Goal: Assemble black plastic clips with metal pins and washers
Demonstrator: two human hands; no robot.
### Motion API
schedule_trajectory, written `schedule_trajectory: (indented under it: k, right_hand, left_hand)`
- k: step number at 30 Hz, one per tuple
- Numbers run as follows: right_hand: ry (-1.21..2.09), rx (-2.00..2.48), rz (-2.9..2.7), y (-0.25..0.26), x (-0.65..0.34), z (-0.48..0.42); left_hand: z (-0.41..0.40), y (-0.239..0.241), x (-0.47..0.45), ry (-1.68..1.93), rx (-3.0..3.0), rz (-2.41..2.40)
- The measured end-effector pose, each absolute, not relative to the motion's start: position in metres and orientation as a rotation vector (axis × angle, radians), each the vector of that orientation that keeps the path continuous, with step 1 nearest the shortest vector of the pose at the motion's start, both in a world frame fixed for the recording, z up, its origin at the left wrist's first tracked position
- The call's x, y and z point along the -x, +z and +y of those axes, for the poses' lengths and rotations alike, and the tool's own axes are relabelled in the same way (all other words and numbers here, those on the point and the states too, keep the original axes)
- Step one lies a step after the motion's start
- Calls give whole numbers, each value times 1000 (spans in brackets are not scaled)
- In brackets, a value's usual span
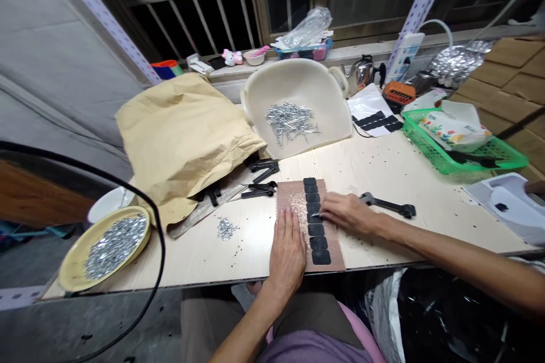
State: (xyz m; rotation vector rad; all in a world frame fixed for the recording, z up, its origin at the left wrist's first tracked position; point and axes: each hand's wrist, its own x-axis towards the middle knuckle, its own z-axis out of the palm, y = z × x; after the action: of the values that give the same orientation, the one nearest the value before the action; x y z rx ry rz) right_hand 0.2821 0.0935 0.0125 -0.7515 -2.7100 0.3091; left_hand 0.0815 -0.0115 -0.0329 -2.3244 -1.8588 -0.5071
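Observation:
A brown perforated board (pixel 293 195) lies at the table's front edge with a column of several black rectangular pads (pixel 315 221) on it. My left hand (pixel 288 249) lies flat on the board's left part, fingers stretched out. My right hand (pixel 347 212) rests at the pads' right side, fingers pinched on a thin metal pin (pixel 317 215) that points at a middle pad. A black plastic handle part (pixel 389 206) lies just behind my right hand.
A cream tub (pixel 323 82) holds silver nails (pixel 292 119). A brown paper sack (pixel 183 136) sits left, black parts (pixel 261 178) beside it. A yellow plate of metal bits (pixel 106 247) overhangs the left edge. A green basket (pixel 466 153) stands right.

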Motion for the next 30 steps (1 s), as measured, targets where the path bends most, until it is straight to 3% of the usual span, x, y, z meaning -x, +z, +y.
schedule_trajectory:
  k: [6, 11, 16, 20, 24, 30]
  right_hand:
    - [19, 1094, -2724, 14, -343, 115]
    - [-256, 996, -2672, 44, -286, 122]
    - [-64, 897, -2675, 52, -148, 133]
    - [42, 1055, -2757, 33, -71, 148]
    - [81, 1174, -2918, 21, -42, 156]
    - [73, 1190, -3003, 17, -33, 155]
  left_hand:
    - [-15, -34, -83, -534, 2339, -1924]
    - [-24, -19, -79, -703, 2458, -1901]
    - [-39, 5, -35, -1085, 2296, -2017]
    - [-47, 9, 38, -1104, 1875, -2256]
    - [-52, -1, 94, -1017, 1761, -2407]
    - [-44, -12, 109, -995, 1886, -2410]
